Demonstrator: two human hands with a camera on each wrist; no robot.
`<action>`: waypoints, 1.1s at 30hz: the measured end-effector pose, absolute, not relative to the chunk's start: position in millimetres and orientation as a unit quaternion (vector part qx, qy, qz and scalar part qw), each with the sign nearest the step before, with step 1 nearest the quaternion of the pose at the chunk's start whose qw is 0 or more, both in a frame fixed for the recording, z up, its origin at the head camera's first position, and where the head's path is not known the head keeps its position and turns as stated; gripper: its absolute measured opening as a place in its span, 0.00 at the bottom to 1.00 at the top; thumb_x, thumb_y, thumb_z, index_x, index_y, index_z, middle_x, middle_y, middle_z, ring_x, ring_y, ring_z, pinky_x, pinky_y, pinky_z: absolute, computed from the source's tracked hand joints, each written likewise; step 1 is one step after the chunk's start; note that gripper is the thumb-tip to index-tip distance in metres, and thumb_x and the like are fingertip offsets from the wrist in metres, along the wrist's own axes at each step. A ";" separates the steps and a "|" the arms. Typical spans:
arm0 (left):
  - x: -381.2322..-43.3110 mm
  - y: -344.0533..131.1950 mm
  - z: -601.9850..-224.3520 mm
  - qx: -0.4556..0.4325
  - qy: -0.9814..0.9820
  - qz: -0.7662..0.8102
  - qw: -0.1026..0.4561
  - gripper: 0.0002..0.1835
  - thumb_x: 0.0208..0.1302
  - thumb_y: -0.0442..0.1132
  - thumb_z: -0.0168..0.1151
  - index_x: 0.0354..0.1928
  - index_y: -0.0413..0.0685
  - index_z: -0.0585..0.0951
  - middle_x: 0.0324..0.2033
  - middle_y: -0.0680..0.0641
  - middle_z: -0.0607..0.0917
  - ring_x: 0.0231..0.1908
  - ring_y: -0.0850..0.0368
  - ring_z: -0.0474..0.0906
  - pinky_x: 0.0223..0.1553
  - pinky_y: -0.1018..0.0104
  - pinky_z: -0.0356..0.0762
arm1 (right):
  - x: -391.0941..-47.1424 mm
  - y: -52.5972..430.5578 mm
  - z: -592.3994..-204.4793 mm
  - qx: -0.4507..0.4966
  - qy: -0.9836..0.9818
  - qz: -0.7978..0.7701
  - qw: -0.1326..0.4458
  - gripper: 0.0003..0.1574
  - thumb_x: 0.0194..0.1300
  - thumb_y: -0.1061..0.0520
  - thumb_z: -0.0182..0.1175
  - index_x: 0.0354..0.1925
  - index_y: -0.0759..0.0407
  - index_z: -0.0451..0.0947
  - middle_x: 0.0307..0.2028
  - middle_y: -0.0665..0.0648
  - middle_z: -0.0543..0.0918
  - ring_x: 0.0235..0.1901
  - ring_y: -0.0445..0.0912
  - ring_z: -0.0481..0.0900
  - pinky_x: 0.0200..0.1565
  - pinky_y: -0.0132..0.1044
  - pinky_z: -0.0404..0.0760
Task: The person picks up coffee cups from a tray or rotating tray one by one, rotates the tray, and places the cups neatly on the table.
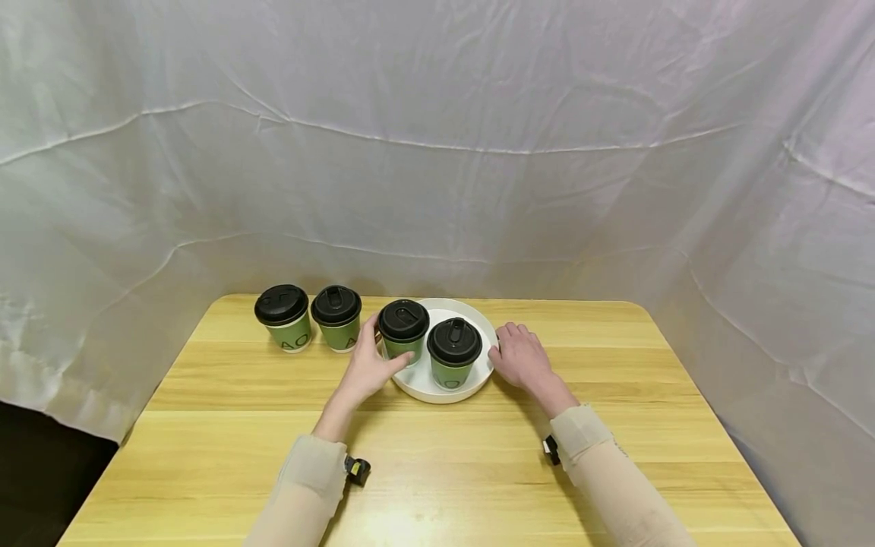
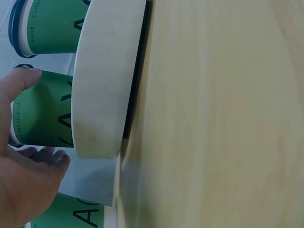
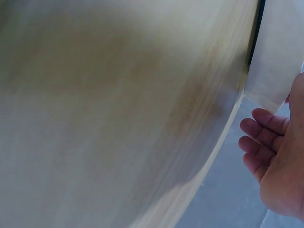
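Note:
In the head view my left hand (image 1: 369,368) holds a green paper cup (image 1: 399,349) with a black lid, thumb across its front and fingers at its left side near the lid. In the left wrist view the thumb and loosely bent fingers stand on opposite sides of that cup (image 2: 45,109); some fingertips look slightly apart from its body. The cup stands upright in a round white tray (image 1: 427,395), beside a second lidded cup (image 1: 451,372). My right hand (image 1: 522,357) touches the tray's right rim, its fingers loosely bent, as the right wrist view also shows.
Two more lidded green cups, one at the far left (image 1: 290,334) and one nearer the tray (image 1: 338,334), stand on the wooden table (image 1: 444,471). Close behind the table's back edge hangs a pale cloth (image 1: 437,197), which also runs along both sides.

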State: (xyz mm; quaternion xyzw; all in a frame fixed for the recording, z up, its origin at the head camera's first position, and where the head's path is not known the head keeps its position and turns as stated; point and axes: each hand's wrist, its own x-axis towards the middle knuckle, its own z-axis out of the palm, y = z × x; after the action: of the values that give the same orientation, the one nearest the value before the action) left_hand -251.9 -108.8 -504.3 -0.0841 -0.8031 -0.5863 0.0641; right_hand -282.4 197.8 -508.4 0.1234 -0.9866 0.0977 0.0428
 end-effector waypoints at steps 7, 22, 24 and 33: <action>-256.5 -107.6 -508.7 -0.087 -0.807 -0.579 0.073 0.54 0.53 0.34 0.79 0.77 0.34 0.56 0.72 0.32 0.65 0.72 0.36 0.66 0.75 0.47 0.62 | -282.6 197.9 -508.5 0.124 -0.986 0.103 0.044 0.24 0.74 0.51 0.52 0.57 0.67 0.75 0.54 0.65 0.78 0.55 0.60 0.74 0.58 0.56 0.74; -258.7 -103.8 -509.7 -0.082 -0.824 -0.552 0.100 0.50 0.51 0.35 0.78 0.73 0.30 0.61 0.66 0.30 0.72 0.66 0.34 0.71 0.70 0.40 0.67 | -282.3 197.6 -507.3 0.122 -0.987 0.098 0.037 0.24 0.74 0.51 0.51 0.58 0.67 0.75 0.55 0.65 0.78 0.56 0.60 0.73 0.59 0.57 0.74; -258.5 -103.9 -508.9 -0.081 -0.822 -0.555 0.098 0.50 0.51 0.34 0.78 0.74 0.30 0.61 0.66 0.29 0.71 0.66 0.33 0.71 0.71 0.40 0.66 | -282.0 197.4 -507.0 0.122 -0.987 0.099 0.036 0.24 0.74 0.51 0.51 0.58 0.67 0.75 0.55 0.65 0.78 0.56 0.60 0.73 0.60 0.56 0.74; -256.3 -103.8 -504.9 -0.069 -0.819 -0.564 0.077 0.50 0.53 0.34 0.79 0.74 0.34 0.61 0.66 0.32 0.71 0.68 0.37 0.70 0.72 0.44 0.65 | -281.8 197.7 -507.4 0.121 -0.987 0.101 0.030 0.26 0.74 0.50 0.50 0.60 0.67 0.74 0.56 0.65 0.78 0.57 0.60 0.73 0.61 0.56 0.74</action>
State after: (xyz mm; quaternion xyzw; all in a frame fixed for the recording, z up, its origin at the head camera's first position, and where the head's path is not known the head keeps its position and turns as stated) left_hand -256.3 -103.8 -504.9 -0.0693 -0.8194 -0.5637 0.0773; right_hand -281.8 197.7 -507.4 0.1208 -0.9871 0.1007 0.0305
